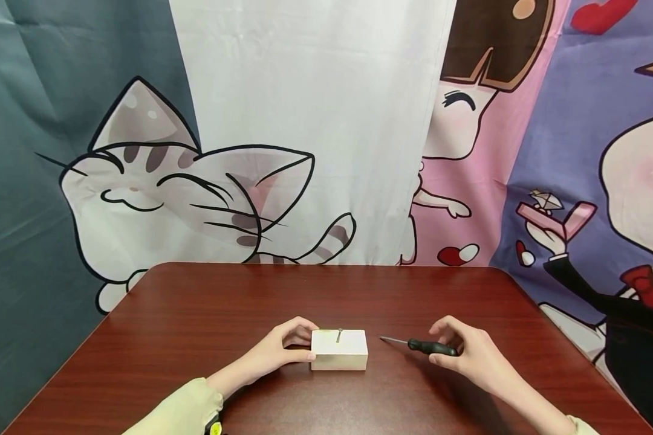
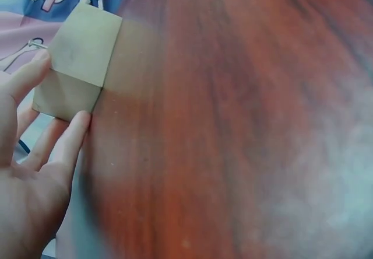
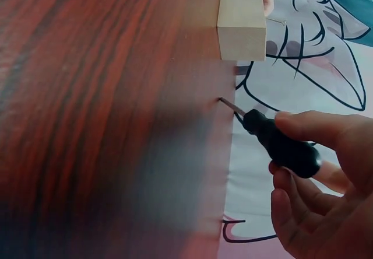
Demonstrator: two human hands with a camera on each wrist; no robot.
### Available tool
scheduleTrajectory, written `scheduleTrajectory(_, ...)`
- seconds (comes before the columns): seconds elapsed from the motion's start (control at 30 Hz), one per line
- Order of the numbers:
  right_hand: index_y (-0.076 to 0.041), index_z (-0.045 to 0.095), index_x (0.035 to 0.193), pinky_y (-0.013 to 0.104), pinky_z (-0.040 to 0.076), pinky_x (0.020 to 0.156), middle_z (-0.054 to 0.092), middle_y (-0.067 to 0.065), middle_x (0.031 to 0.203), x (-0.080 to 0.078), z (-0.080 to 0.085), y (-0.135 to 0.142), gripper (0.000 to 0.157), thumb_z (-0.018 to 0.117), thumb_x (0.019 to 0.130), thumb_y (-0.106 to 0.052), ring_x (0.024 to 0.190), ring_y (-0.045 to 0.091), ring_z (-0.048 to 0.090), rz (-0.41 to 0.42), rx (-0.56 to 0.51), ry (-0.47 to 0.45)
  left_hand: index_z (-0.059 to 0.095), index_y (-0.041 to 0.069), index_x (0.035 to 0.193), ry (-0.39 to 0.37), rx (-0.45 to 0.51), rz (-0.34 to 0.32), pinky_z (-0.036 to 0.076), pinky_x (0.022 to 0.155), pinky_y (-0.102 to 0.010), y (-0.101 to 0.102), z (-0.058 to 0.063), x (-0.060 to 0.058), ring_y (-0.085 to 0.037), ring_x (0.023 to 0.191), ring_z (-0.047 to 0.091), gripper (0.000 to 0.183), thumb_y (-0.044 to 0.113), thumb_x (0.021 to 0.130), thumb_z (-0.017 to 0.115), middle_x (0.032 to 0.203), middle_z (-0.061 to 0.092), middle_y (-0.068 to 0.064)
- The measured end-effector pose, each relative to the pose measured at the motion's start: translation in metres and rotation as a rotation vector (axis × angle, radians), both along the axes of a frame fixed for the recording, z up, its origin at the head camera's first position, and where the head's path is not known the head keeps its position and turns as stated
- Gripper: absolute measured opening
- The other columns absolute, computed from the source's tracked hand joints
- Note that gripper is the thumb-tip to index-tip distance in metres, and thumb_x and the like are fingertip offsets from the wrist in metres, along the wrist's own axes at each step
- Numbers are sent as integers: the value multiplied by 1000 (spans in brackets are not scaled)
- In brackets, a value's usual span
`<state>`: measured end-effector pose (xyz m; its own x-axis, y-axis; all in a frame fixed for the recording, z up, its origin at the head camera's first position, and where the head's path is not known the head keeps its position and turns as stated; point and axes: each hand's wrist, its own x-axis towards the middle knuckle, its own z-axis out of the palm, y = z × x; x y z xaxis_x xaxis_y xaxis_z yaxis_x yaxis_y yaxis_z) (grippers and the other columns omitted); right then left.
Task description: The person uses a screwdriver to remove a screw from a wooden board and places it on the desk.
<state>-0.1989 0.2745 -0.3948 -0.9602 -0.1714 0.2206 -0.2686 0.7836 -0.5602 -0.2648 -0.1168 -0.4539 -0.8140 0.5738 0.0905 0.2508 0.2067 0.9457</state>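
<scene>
A pale wooden block (image 1: 339, 361) sits on the table, and a screw (image 1: 339, 336) stands up out of its top face. My left hand (image 1: 277, 349) grips the block's left end between thumb and fingers, as the left wrist view also shows. To the right of the block, my right hand (image 1: 477, 357) holds a screwdriver (image 1: 431, 347) by the rear of its black handle, between thumb and fingers. Its thin metal shaft (image 3: 233, 106) points left toward the block, apart from it. Whether the tip touches the table I cannot tell.
The dark red-brown wooden table (image 1: 223, 296) reaches back to a printed cloth (image 1: 315, 109) that hangs behind it, with a cartoon cat and figures. A yellow and black item (image 1: 214, 428) shows at the left sleeve's cuff.
</scene>
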Motion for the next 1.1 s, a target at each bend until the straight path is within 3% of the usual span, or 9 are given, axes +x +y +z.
scheduleTrajectory(0.2,-18,69,107,20,43,57,69,-8,81,1,-2,6,34,83,78,-26,63,-1,51,94,22,-101,57,13,126,69,-37,-12,49,96,-25,-1,6,3,-20,109,66,46,22,86,77,120,66,-12)
scheduleTrajectory(0.37,-20,72,104,20,43,57,72,-9,86,1,-6,13,27,81,80,-28,65,-3,51,200,37,-197,57,11,131,157,-106,2,51,97,-31,-2,18,6,-26,116,64,51,26,86,78,125,65,-10)
scheduleTrajectory(0.57,-22,71,103,20,42,60,71,-10,85,2,-13,20,25,80,81,-30,69,-4,54,235,47,-248,63,14,126,182,-94,41,55,93,-28,-4,34,4,-31,117,61,42,23,87,76,127,63,-17)
scheduleTrajectory(0.73,-19,69,106,21,42,58,68,-5,83,5,-16,25,27,78,83,-29,67,-1,52,238,52,-318,66,18,122,225,-105,74,54,89,-24,-6,42,0,-29,110,65,36,26,88,75,120,68,-13)
scheduleTrajectory(0.9,-20,69,106,22,40,56,64,-6,79,6,-17,27,27,78,83,-32,65,-1,49,231,62,-334,67,21,119,247,-111,95,53,85,-24,-3,49,-1,-17,101,68,31,25,89,74,113,71,-10)
scheduleTrajectory(1.1,-18,65,100,21,37,53,53,-7,71,5,-18,29,24,77,84,-31,61,-1,46,299,16,-351,68,19,119,251,-87,91,54,83,-23,11,51,1,-13,99,69,28,24,91,72,113,71,-6)
